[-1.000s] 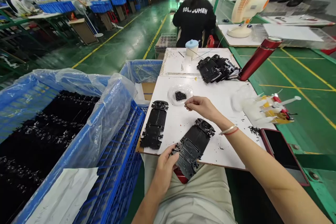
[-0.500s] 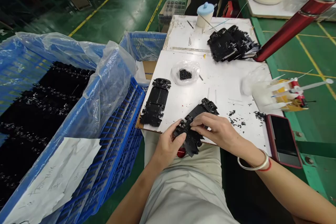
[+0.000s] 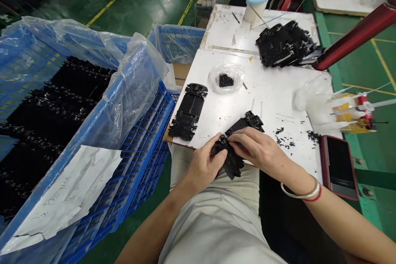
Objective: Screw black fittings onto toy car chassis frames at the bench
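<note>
A black plastic model car chassis (image 3: 234,161) lies tilted over the table's front edge, its near end sticking out above my lap. My left hand (image 3: 208,162) grips its left side near the close end, thumb and fingers around the edge. From the right, my right hand (image 3: 261,148) reaches over the middle of the chassis with thumb and fingertips pinched together. Whatever sits in that pinch is too small or too hidden to make out. To the left, a second black chassis (image 3: 189,111) rests flat on the white tabletop (image 3: 216,109).
Small black pieces (image 3: 225,80) fill an open plastic bag. More chassis (image 3: 286,45) are piled at the back right, near a lidded cup (image 3: 256,4) and a red post (image 3: 355,31). Glue bottles (image 3: 337,109) and a phone (image 3: 338,165) lie right. A blue crate (image 3: 136,165) stands left.
The view has shifted slightly, so the table sits further right and higher. Both hands stay on the same chassis, with the right fingertips still pinched at its middle.
</note>
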A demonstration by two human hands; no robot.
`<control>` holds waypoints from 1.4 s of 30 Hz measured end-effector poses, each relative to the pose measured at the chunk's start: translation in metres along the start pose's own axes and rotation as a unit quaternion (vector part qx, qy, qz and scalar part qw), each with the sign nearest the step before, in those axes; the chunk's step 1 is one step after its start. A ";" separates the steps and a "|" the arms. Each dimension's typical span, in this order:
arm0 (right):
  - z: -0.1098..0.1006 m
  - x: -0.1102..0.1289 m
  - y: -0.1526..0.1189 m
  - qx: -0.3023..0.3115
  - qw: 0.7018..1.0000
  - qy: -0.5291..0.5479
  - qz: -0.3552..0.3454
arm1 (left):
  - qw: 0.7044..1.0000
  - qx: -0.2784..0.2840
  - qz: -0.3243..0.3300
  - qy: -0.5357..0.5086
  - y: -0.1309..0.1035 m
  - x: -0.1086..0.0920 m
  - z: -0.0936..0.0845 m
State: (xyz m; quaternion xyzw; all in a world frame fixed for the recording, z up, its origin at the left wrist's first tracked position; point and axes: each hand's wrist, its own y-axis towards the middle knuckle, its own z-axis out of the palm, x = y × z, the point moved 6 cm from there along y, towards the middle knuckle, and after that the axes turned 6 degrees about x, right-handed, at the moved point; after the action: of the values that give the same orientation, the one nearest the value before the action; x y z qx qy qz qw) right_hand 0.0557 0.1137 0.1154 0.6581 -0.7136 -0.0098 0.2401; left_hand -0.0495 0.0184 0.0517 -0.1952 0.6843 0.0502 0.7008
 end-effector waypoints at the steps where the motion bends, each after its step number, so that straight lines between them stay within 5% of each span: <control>1: -0.001 0.002 0.001 0.001 1.000 -0.013 -0.004 | 1.000 -0.001 0.005 0.008 0.000 -0.001 0.000; 23: 0.001 0.012 -0.001 0.025 0.986 -0.141 -0.083 | 0.996 0.046 0.007 0.079 0.002 -0.013 0.003; 29: 0.002 0.019 -0.002 0.030 0.984 -0.152 -0.086 | 0.983 0.114 -0.098 -0.104 0.017 -0.002 0.001; 42: 0.000 0.025 -0.006 0.017 0.977 -0.187 -0.101 | 0.982 0.138 -0.131 0.001 0.033 0.003 0.007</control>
State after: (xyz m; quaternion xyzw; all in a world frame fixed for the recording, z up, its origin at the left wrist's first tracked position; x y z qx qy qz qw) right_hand 0.0605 0.0894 0.1217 0.7171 -0.6759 -0.1451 0.0887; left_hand -0.0543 0.0505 0.0418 -0.1842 0.6537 -0.1371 0.7210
